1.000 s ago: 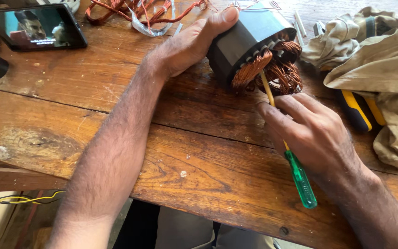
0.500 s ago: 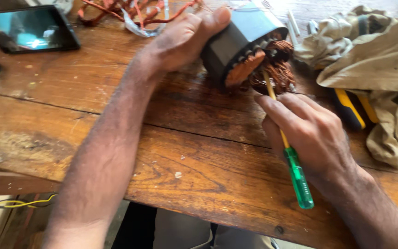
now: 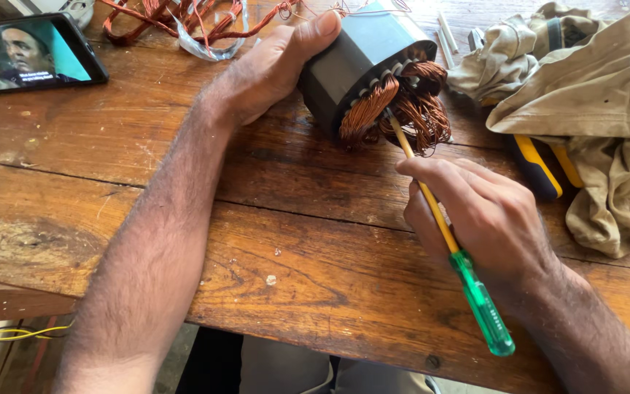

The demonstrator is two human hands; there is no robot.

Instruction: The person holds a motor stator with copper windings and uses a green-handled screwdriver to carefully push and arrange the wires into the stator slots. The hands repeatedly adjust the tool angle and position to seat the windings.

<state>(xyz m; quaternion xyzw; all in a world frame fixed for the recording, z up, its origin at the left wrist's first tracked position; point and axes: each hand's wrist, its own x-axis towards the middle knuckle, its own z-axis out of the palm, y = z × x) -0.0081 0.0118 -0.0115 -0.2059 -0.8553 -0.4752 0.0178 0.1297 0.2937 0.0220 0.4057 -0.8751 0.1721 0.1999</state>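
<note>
Nearest: right hand (image 3: 486, 219) is wrapped round the shaft of a screwdriver (image 3: 442, 233) w/ green see-through handle, grip sits low on the yellow shaft, handle sticking out back toward the table (image 3: 184, 233) edge. Tip reaches up and away into the copper windings (image 3: 402, 109) at the open end of a motor stator (image 3: 362, 69), which lies on its side on the wooden table, near the far edge.

Left hand (image 3: 271, 69) is closed over the stator's dark grey shell, thumb on top, fingers round the far side, so it acts as the clamp.

Doing this bit well, as I judge it: keep the left hand pressing down so the stator can't roll; lever w/ short, small strokes, tip kept under the coil bundle, not stabbing into the strands; choke grip helps control. A slip could nick wire enamel or run the tip toward the left hand's fingers.

Further out: khaki cloth (image 3: 585, 95) bunched at right, partly over a yellow-and-black tool (image 3: 537, 164). Far left, a phone (image 3: 34, 51) w/ screen lit. Along the far edge, loose copper wire (image 3: 184, 18) in tangles.
</note>
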